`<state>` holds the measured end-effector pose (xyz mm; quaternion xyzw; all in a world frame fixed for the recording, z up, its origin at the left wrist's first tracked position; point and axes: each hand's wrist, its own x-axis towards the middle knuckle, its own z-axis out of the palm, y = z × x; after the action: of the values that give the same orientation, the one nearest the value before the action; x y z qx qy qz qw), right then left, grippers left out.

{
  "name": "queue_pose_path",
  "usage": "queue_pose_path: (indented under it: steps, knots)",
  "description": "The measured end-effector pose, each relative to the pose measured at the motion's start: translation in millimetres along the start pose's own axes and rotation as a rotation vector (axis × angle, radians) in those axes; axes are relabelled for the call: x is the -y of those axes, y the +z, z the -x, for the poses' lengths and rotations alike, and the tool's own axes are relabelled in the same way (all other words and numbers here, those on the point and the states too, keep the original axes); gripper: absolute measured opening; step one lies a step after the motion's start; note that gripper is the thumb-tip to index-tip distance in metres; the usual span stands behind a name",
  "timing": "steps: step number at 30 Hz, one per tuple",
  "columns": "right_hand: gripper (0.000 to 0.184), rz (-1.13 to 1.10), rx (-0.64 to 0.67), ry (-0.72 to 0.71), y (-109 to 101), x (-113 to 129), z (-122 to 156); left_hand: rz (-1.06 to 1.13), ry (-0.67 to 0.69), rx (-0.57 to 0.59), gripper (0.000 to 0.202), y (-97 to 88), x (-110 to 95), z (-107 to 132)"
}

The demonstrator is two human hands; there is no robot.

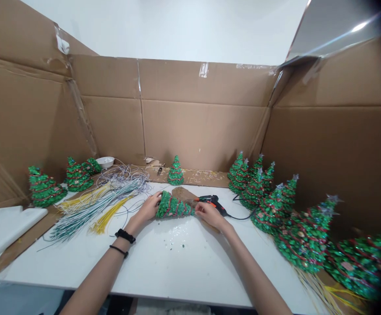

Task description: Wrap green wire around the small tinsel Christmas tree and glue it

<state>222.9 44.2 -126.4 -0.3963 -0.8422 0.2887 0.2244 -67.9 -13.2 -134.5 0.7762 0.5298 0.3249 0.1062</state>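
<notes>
A small green tinsel Christmas tree [175,206] wound with a reddish garland lies on its side above the white tabletop, its tip pointing right. My left hand [150,207] grips the tree at its wide base; some of the fingers are hidden behind it. At the tip, my right hand [209,215] pinches with thumb and fingers; whether it holds the tip itself or something tiny there is too small to tell. Just behind my right hand, a black and orange glue gun [214,203] rests on a brown cardboard piece [183,194].
Several green trees with silver stars [265,212] line the right side. More trees [45,187] stand at left beside bundles of green and yellow wires [88,208] and a white bowl [105,162]. One tree [176,171] stands at the back. Cardboard walls [203,127] enclose the table [164,271].
</notes>
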Motion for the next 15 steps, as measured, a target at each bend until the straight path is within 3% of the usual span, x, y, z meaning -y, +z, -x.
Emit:
queue_pose_path:
  steps: [4,7,15]
  knots:
    - [0.019,0.035,0.011,-0.013,-12.0,-5.5,5.8,-0.063,-0.017,0.001,0.030,2.5,3.3,1.0]
    - [0.010,0.052,0.065,0.014,-18.3,-10.1,7.5,-0.092,-0.030,-0.019,0.029,4.3,6.2,1.7]
    - [0.009,0.067,-0.007,-0.058,1.4,1.0,2.9,-0.107,-0.039,0.032,0.028,1.6,-1.5,2.2]
